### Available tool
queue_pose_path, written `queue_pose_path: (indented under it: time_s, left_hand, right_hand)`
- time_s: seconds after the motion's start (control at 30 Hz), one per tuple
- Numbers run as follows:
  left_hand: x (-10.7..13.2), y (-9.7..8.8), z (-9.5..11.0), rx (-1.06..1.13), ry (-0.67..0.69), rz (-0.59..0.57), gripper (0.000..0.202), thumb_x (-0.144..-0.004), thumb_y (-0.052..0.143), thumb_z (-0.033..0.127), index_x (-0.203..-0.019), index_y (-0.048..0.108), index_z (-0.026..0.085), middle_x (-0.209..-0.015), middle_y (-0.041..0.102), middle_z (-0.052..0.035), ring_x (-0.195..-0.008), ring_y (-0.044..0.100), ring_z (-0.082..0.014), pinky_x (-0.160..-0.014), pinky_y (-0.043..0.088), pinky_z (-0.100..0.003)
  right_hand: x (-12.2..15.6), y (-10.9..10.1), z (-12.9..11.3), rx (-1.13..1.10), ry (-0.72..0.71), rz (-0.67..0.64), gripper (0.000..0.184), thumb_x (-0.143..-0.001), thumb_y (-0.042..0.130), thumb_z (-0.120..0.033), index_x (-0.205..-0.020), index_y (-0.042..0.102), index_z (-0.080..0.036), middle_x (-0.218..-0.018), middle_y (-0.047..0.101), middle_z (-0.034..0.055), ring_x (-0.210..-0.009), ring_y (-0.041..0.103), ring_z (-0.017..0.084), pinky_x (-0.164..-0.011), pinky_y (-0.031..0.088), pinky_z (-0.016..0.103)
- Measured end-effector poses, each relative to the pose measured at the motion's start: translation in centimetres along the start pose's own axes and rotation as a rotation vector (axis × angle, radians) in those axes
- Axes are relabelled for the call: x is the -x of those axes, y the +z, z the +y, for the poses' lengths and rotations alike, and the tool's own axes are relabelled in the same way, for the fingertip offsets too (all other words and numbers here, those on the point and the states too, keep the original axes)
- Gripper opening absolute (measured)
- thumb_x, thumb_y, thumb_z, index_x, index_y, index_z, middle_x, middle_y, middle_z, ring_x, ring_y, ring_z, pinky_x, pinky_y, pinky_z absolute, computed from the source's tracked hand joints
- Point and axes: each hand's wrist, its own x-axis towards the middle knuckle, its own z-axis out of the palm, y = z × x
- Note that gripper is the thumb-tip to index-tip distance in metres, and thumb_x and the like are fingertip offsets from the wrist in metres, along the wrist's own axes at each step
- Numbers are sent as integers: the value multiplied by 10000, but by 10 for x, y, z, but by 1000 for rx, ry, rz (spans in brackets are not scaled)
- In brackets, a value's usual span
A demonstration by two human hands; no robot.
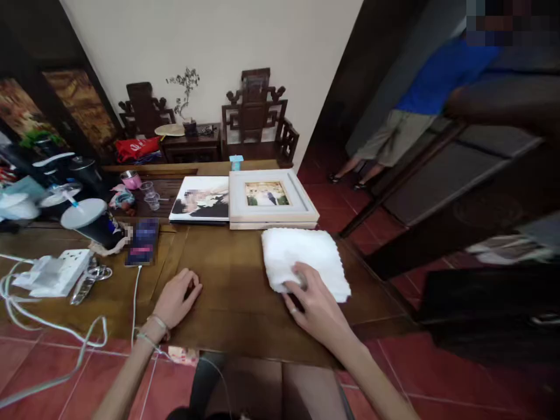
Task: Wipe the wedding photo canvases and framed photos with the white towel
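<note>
A folded white towel [306, 259] with a scalloped edge lies on the right part of the wooden table. My right hand [312, 300] is at its near left corner, with the fingers and thumb closed on the edge; the fingertips are partly hidden in the cloth. On the bare wood to the left rests my left hand [177, 297], loosely curled, thumb apart from the fingers and nothing in it. Just behind the towel are a framed picture [268, 193] in a pale frame and, beside it, an album [201, 199] with a photo cover.
Left of my left hand lie a phone [142, 242] on a cable, a power strip [59, 273], scissors [90, 280] and a dark lidded cup [98, 224] with a straw. Wooden chairs [256, 116] stand against the wall. A person in a blue shirt [446, 76] stands at right.
</note>
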Motion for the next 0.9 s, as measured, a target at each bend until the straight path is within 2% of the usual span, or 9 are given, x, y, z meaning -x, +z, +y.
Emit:
queue_pose_path:
  time_s: [0.03,0.13,0.17,0.27,0.33,0.43,0.53,0.73,0.9]
  left_hand:
    - [-3,-4,-2,65,0,-79,210,-902,433,343,-807,542,192,-771,567,-19,-692,538,-158,-680,420,-291]
    - [-23,-20,-9,198,-41,-170,228,-893,441,358,-812,573,191,-713,604,-5,-647,556,-146,-633,433,-261]
    - [-34,-26,-12,217,-59,-142,239,-885,453,372,-821,589,186,-731,628,-14,-668,575,-151,-643,443,-260]
    - [-83,-43,-24,140,-159,152,259,-856,501,364,-938,629,155,-910,680,-68,-831,624,-186,-780,472,-287]
    - [-121,-51,-32,-6,-295,296,306,-862,498,344,-1023,634,122,-1039,663,-124,-952,620,-221,-883,456,-320]
    - [-171,-53,-41,-205,-608,318,512,-846,539,475,-1202,577,109,-1320,519,-202,-1236,473,-335,-1007,385,-407]
    - [-202,-46,-47,-200,-721,302,656,-840,498,581,-1210,563,44,-1333,490,-270,-1237,457,-420,-987,386,-495]
    - [-222,-38,-62,-178,-784,297,595,-887,447,528,-1200,562,35,-1269,543,-285,-1180,535,-397,-920,443,-458]
    - [-209,-40,-63,-205,-743,310,495,-918,419,456,-1180,579,67,-1257,548,-266,-1177,544,-364,-924,444,-430]
  right_hand:
    - [-2,2,-1,14,-6,13,84,-866,562,-208,-892,601,-139,-1276,476,222,-1262,414,364,-954,453,470]
    - [-5,7,-1,51,-19,46,94,-868,556,-210,-929,586,-145,-1295,503,210,-1247,435,364,-945,448,496]
    - [-5,8,0,65,-23,55,106,-863,549,-187,-954,581,-143,-1266,530,207,-1211,467,359,-931,451,503]
    - [-1,10,5,86,-19,77,192,-807,513,-75,-978,571,-143,-1181,581,195,-1088,542,332,-928,442,519]
    - [3,9,10,75,-21,91,264,-757,484,-12,-962,569,-155,-1152,598,177,-1056,562,309,-956,427,522]
    - [6,9,14,44,-37,109,315,-708,460,32,-920,573,-171,-1138,617,154,-1072,566,295,-984,411,525]
    - [8,9,16,25,-51,104,323,-688,453,44,-897,580,-168,-1159,621,154,-1097,557,306,-981,413,539]
    - [8,10,15,21,-62,97,352,-660,445,57,-889,575,-176,-1188,614,144,-1116,549,317,-975,421,556]
    - [9,9,16,17,-75,95,330,-673,447,56,-883,565,-169,-1203,604,161,-1125,538,333,-958,429,572]
